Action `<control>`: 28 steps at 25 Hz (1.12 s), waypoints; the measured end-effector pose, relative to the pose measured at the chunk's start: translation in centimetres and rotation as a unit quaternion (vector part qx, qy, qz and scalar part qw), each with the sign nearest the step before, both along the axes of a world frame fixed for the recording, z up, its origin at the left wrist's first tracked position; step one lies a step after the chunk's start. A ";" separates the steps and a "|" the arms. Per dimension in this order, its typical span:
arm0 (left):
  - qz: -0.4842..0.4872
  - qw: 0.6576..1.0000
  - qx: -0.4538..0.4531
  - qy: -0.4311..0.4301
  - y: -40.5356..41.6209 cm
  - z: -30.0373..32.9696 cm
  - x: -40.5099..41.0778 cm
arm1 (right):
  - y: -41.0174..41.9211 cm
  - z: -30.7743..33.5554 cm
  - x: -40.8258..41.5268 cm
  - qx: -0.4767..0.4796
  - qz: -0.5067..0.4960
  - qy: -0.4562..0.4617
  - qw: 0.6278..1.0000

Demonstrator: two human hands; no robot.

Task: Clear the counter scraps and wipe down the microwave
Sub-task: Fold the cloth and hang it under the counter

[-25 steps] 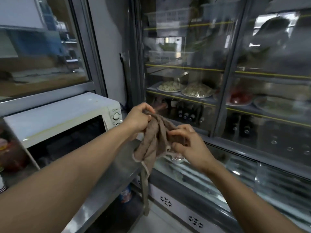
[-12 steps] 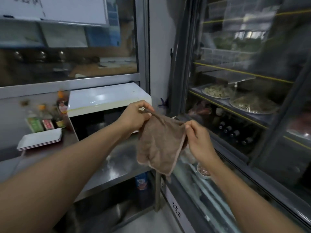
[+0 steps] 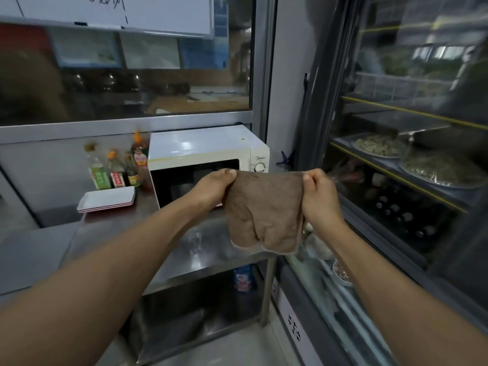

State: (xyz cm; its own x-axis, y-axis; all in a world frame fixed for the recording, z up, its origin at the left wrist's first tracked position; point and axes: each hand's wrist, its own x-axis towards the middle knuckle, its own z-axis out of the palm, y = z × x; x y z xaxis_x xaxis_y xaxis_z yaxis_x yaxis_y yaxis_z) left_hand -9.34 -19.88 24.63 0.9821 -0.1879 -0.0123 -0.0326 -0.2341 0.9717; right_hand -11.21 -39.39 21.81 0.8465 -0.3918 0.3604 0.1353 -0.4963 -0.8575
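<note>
Head view: both hands hold a brown terry cloth (image 3: 264,207) stretched out in the air. Left hand (image 3: 211,190) pinches its top left corner, right hand (image 3: 318,198) pinches the top right. Cloth hangs in front of the white microwave (image 3: 200,151) on the steel counter (image 3: 200,249). Stacked white trays (image 3: 107,199) sit left of it.

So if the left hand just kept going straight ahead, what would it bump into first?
Probably the microwave: the left hand, gripping the brown cloth, points at its dark door, though depth is hard to judge.
</note>
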 end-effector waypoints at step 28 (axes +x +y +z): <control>0.076 0.964 0.174 0.184 -6.2 -14.9 3.2 | -8.8 -14.8 6.8 0.039 0.327 0.268 0.906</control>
State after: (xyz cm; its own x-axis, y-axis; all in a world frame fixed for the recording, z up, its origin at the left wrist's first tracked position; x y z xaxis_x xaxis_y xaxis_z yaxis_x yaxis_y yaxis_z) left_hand -6.19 -26.11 9.71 0.9149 0.0369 -0.4021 0.3606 -0.5229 0.7724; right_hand -4.38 -48.18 7.04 0.9520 0.2489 -0.1779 -0.0677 -0.3957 -0.9159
